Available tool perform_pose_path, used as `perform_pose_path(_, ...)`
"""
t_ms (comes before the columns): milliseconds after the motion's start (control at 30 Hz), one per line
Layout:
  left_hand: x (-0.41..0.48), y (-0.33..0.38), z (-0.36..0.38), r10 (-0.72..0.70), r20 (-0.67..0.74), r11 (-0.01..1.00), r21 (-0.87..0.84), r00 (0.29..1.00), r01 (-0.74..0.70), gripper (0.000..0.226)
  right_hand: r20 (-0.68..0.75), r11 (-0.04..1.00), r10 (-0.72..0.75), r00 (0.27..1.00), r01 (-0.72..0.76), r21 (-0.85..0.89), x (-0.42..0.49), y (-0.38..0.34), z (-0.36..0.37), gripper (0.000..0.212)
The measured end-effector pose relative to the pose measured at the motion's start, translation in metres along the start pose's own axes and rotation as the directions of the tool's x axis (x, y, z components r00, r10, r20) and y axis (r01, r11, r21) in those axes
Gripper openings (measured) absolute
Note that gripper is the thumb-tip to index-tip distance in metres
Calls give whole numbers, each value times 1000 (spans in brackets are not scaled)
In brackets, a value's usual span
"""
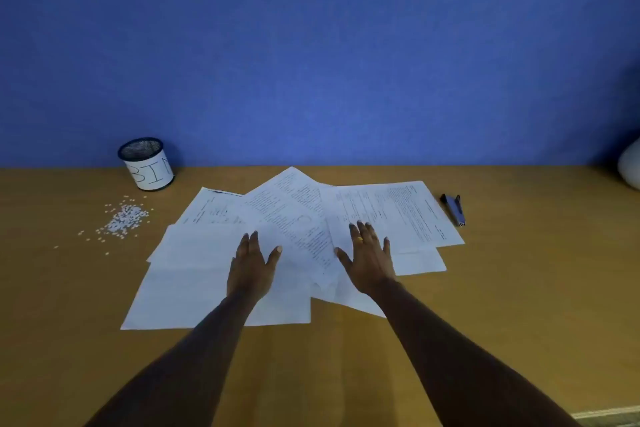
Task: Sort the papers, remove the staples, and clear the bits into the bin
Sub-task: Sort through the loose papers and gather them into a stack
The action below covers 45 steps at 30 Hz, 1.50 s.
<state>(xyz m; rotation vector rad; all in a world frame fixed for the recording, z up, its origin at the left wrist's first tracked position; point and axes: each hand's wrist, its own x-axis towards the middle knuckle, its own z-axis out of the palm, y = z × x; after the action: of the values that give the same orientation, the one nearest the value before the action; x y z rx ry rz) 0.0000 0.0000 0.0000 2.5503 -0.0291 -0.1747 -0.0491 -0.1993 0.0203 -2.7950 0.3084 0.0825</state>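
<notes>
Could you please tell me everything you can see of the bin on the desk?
The bin is a small round cup of black wire mesh, its lower part wrapped in white paper hand-lettered BIN. It stands upright at the far left of the wooden desk, close to the blue wall. The paper bits lie nearer, not touching it. Its contents cannot be seen.

The light was dim and cool. The blue wall (329, 45) glowed brightest near its middle and darkened toward the corners. My forearms (194, 350) read almost as silhouettes, and my fingers (255, 241) cast only faint, soft shadows on the papers (194, 288), which looked bluish. Their print was too soft to read, and the pale shape (631, 166) at the right edge was blurred.
</notes>
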Motion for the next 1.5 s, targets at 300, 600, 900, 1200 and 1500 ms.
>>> perform_pose_path(300, 28, 20, 5, -99, 40, 964, -245, 994, 106, 60, 127, 998, -12, 992, 20, -63, 28, 9, 10, 65)
perform_pose_path(600, 36, 9, 23, 50, 78, 994, 98, 996, -57, 69, 176, 990, -68, 982, 88, -110, 49, 12, 23, 76)
perform_pose_path(900, 27, 4, 39, 56, 100, 977, 199, 993, -75, 73, 159, 994, -89, 983, 98, -54, 52, 18, 29, 69)
perform_pose_path(1200, 48, 38, 34, -258, 46, 911, -320, 965, 259, 69, 100, 993, -110, 989, 115, -41, 52, 22, 38, 68)
perform_pose_path(1500, 76, 43, 18, -576, 191, 386, -794, 795, 470, 43, 92, 990, -130, 987, 134, -40, 54, 24, 38, 68)
